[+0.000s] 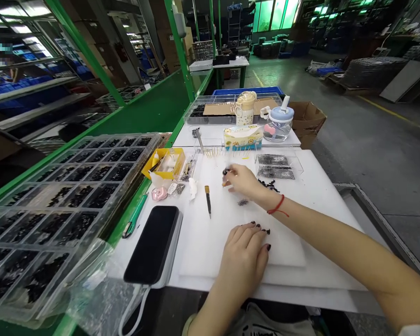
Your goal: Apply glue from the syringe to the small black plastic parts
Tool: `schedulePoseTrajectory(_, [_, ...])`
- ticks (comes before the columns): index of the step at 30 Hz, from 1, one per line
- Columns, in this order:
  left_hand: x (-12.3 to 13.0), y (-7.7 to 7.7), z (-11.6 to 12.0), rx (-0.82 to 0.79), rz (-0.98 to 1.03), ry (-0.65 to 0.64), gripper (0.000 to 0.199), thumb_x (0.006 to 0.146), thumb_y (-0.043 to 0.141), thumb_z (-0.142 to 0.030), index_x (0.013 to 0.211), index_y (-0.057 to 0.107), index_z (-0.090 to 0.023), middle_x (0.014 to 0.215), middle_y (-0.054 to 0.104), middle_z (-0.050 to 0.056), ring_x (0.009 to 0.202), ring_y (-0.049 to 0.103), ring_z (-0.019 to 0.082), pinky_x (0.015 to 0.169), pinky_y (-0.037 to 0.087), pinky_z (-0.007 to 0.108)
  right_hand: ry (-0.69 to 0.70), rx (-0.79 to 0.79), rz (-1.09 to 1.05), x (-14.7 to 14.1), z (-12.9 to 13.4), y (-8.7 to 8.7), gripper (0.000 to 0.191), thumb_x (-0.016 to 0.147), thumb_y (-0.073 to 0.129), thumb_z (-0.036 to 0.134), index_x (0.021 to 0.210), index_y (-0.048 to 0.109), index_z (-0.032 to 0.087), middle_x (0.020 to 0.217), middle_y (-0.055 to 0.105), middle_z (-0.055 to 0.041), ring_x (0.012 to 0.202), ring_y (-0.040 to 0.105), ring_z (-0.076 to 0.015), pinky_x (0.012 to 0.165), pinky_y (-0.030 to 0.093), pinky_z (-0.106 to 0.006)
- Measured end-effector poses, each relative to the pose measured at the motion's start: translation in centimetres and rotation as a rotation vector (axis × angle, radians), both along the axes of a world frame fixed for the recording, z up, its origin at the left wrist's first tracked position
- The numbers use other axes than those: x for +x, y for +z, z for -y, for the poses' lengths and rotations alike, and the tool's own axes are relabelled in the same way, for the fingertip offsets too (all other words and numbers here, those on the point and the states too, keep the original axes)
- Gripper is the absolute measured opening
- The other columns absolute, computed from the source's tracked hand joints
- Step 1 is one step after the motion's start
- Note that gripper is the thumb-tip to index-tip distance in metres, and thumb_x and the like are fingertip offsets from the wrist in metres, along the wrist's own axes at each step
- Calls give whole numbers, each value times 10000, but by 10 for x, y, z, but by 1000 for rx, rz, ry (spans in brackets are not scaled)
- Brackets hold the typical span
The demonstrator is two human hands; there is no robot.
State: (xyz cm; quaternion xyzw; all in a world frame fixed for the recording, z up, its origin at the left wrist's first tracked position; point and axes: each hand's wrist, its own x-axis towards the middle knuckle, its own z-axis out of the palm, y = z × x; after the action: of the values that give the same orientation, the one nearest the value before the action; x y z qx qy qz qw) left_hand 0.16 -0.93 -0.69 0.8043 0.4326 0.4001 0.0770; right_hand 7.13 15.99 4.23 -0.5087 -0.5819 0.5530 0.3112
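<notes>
My left hand (244,252) rests low on the white foam sheet (199,252), its fingers close together near a small black piece (268,231). Above it, my right hand (243,181), with a red string at the wrist, has its fingers curled around something small that I cannot make out. A brush (208,201) lies on the foam to the left of both hands. Small black parts (269,185) are scattered beside the right wrist, and a dark little pile (243,202) sits just below the right hand.
At the left stands a compartment tray (101,212) of black parts. A phone (153,245), a green cutter (136,215) and a yellow box (178,163) lie nearer. Behind are a tissue pack (243,137), a cup (245,112), a clear jug (280,123) and a clear case (276,166).
</notes>
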Motion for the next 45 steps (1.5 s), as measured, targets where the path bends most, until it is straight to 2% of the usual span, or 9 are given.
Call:
schedulePoseTrajectory(3, [0, -1, -2, -23, 3, -3, 199, 915, 560, -91, 1088, 647, -140, 1016, 759, 96, 969, 700, 269, 815, 616, 438, -80, -94, -200, 20, 11, 23, 293, 1012, 590, 359, 1185, 606, 123, 1078, 645, -74, 913, 661, -161, 769, 602, -321])
schedulePoseTrajectory(8, [-1, 3, -4, -39, -32, -38, 202, 938, 562, -77, 1109, 653, -137, 1069, 762, 97, 1010, 693, 295, 889, 567, 511, -107, -170, -482, 72, 52, 44, 170, 981, 623, 298, 982, 583, 132, 910, 651, -30, 859, 714, -185, 791, 645, -405])
schedulePoseTrajectory(16, [4, 10, -13, -14, -99, -65, 177, 920, 577, -4, 1042, 654, -107, 881, 722, 78, 785, 572, 245, 709, 471, 414, -152, -71, -689, 109, 105, 23, 316, 866, 782, 349, 1051, 589, 182, 888, 699, -11, 847, 759, -216, 859, 657, -406])
schedulePoseTrajectory(25, [8, 16, -8, -150, -73, -30, 260, 931, 611, -53, 1190, 612, -71, 897, 661, 85, 838, 537, 223, 750, 477, 380, -242, 18, -817, 123, 115, -5, 297, 945, 659, 195, 1182, 486, 240, 973, 734, 5, 958, 745, -174, 959, 640, -413])
schedulePoseTrajectory(28, [6, 19, -11, -214, -76, -30, 322, 932, 623, -69, 1252, 589, -51, 944, 640, 97, 886, 542, 221, 784, 493, 376, -243, 104, -751, 128, 115, -6, 331, 977, 593, 179, 1252, 421, 244, 988, 731, 1, 969, 742, -169, 954, 646, -415])
schedulePoseTrajectory(33, [9, 17, -14, -235, -104, -12, 202, 935, 618, -75, 1134, 650, -90, 933, 607, 89, 879, 534, 221, 758, 476, 386, -251, 356, -187, 123, 119, -16, 227, 963, 571, 153, 1128, 435, 228, 980, 724, -32, 985, 737, -168, 860, 641, -311])
schedulePoseTrajectory(37, [10, 16, -15, -269, -111, -18, 181, 931, 618, -69, 1105, 656, -104, 938, 608, 85, 874, 536, 218, 743, 476, 387, -150, 391, 49, 115, 123, -25, 156, 936, 503, 105, 1061, 498, 199, 986, 737, -84, 943, 748, -239, 752, 619, -348])
schedulePoseTrajectory(42, [8, 17, -16, -276, -114, -23, 166, 928, 629, -80, 1088, 661, -107, 932, 615, 84, 868, 543, 215, 737, 481, 387, -172, 365, 15, 116, 122, -24, 118, 969, 497, 121, 1051, 481, 203, 979, 725, -56, 995, 740, -208, 810, 629, -325])
schedulePoseTrajectory(45, [8, 15, -16, -260, -102, -8, 156, 922, 643, -88, 1073, 666, -120, 916, 615, 74, 861, 556, 210, 732, 479, 381, -296, 235, -259, 124, 118, -20, 83, 1007, 529, 187, 1053, 463, 206, 981, 707, -30, 993, 739, -189, 900, 643, -359])
